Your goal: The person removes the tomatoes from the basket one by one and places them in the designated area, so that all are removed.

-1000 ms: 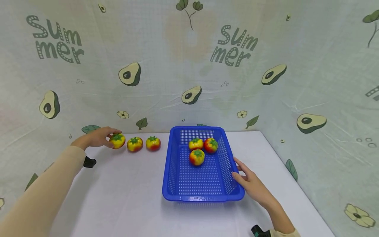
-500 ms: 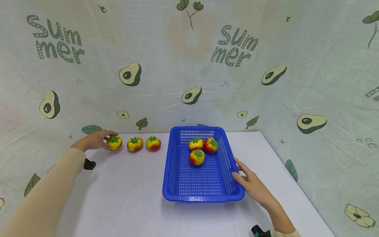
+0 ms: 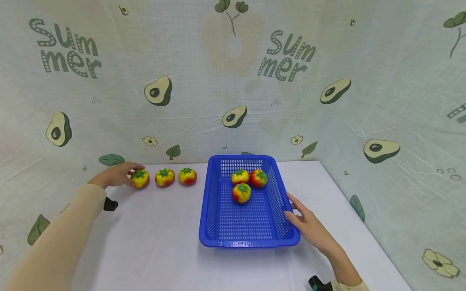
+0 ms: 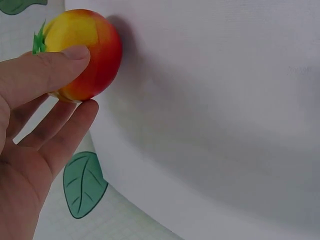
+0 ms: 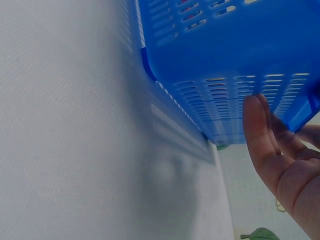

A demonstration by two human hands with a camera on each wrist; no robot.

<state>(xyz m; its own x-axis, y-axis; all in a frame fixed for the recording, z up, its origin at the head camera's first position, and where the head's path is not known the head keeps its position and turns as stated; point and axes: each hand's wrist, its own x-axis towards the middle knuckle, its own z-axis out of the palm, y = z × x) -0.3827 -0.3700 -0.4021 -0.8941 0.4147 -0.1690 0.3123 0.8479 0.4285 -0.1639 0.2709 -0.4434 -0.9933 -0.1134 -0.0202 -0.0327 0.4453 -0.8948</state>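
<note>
My left hand [image 3: 118, 176] holds a red-and-yellow toy tomato [image 3: 140, 178] with a green leafy top, at the far left of the table. In the left wrist view the thumb lies across the tomato [image 4: 95, 75] and fingertips come up from below, close over the white surface. Two similar tomatoes, a nearer one [image 3: 165, 178] and a farther one [image 3: 187, 176], stand in line to its right. My right hand [image 3: 309, 226] grips the right rim of a blue plastic basket [image 3: 233, 243], thumb over the edge, fingers against the slotted outer wall [image 5: 220, 50].
Inside the basket, toward its back, sit three more tomatoes: a left one [image 3: 240, 177], a right one [image 3: 258, 178] and a front one [image 3: 241, 193]. A white table [image 3: 153, 238] carries everything. Cloth printed with avocados [image 3: 233, 117] rises behind and at the right.
My left hand has moved the tomato a little left and toward me, away from the other two in the line. The right hand and the basket have stayed put.
</note>
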